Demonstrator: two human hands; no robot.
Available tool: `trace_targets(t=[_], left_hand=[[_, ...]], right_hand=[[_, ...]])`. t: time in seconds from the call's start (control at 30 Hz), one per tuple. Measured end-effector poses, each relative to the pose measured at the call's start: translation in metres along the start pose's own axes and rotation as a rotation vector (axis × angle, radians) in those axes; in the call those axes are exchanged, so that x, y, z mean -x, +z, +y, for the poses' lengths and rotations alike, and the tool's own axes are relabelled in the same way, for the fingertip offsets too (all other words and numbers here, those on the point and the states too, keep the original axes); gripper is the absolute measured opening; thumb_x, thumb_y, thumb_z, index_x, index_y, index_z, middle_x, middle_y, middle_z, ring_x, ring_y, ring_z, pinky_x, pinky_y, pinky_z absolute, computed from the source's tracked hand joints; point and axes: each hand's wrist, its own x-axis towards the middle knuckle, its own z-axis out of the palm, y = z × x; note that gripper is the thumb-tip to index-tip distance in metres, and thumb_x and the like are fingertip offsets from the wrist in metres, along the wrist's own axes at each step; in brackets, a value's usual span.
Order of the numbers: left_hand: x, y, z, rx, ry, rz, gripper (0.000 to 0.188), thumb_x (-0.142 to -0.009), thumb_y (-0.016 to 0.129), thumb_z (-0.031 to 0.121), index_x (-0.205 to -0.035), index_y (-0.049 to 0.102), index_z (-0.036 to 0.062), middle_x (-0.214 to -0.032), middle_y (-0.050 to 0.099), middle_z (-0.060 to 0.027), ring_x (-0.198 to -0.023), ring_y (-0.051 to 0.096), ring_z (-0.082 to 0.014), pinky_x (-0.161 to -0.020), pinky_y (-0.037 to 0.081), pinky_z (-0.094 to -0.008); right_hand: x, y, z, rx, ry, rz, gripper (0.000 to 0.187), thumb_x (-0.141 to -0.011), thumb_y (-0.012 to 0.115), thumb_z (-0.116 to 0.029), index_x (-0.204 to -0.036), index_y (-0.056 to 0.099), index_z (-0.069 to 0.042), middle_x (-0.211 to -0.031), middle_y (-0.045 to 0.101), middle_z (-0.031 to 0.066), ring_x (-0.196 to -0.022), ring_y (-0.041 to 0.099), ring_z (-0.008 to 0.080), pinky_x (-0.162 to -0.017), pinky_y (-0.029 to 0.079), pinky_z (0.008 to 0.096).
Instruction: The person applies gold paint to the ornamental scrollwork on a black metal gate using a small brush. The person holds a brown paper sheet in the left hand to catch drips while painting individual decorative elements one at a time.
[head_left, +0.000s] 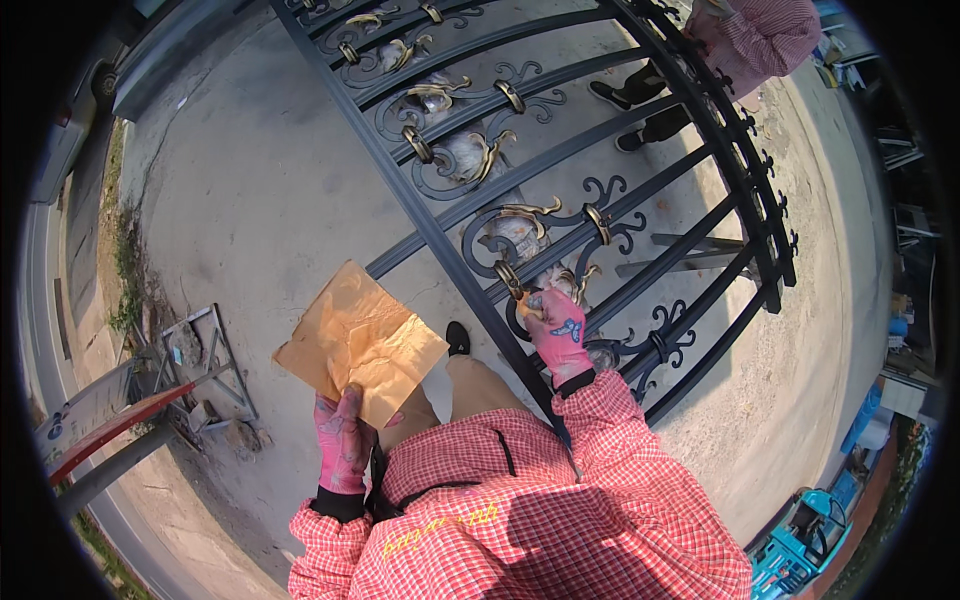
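A creased, square, gold-brown sheet with shiny patches (365,345) is gripped at its near edge by my left hand (343,440), in a pink glove with bare fingers. My right hand (560,335), in a pink glove with a blue mark, is closed at the scrollwork, its fingertips around a small orange piece (529,304). Those fingertips are just below a gold-coloured collar (508,276) on a dark bar. The dark metal gate (420,215) carries curled scrolls and gold-coloured leaf ornaments (530,213). What the orange piece is made of cannot be made out.
Across the gate stands another person in a checked top (765,40). A metal frame (215,365) and a red-edged board (120,425) are at the left. A turquoise machine (800,545) stands lower right. A grey trestle bar (690,260) shows below the gate.
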Motion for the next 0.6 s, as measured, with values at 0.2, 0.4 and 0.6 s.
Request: trace_targets(t=[0.2, 0.4, 0.6], left_hand=[[-0.004, 0.003, 0.009, -0.073, -0.047, -0.101, 0.056, -0.091, 0.057, 0.025, -0.137, 0.030, 0.0082, -0.124, 0.050, -0.0131, -0.100, 0.061, -0.0262, -0.062, 0.061, -0.0389], [-0.005, -0.005, 0.012, -0.061, -0.113, -0.226, 0.053, -0.092, 0.056, 0.021, -0.136, 0.031, 0.0076, -0.124, 0.050, -0.0128, -0.099, 0.062, -0.0275, -0.062, 0.061, -0.0403], [-0.003, -0.012, 0.019, -0.100, -0.191, -0.407, 0.044, -0.093, 0.049, 0.012, -0.133, 0.033, 0.0037, -0.122, 0.051, -0.0146, -0.095, 0.062, -0.0260, -0.063, 0.061, -0.0392]], right_hand=[[0.001, -0.002, -0.006, 0.153, 0.043, -0.039, 0.020, -0.068, 0.064, -0.008, -0.087, 0.062, -0.004, -0.083, 0.058, 0.0165, -0.081, 0.057, 0.0367, -0.069, 0.046, 0.0400], [0.053, -0.039, -0.027, -1.208, 0.585, 0.227, 0.031, -0.079, 0.065, 0.003, -0.107, 0.052, 0.002, -0.102, 0.062, 0.0127, -0.091, 0.063, 0.0201, -0.082, 0.052, 0.0303], [0.106, -0.063, -0.071, -1.450, 0.466, 0.182, 0.044, -0.085, 0.067, -0.020, -0.121, 0.048, -0.004, -0.114, 0.057, 0.0077, -0.104, 0.059, 0.0232, -0.083, 0.055, 0.0363]])
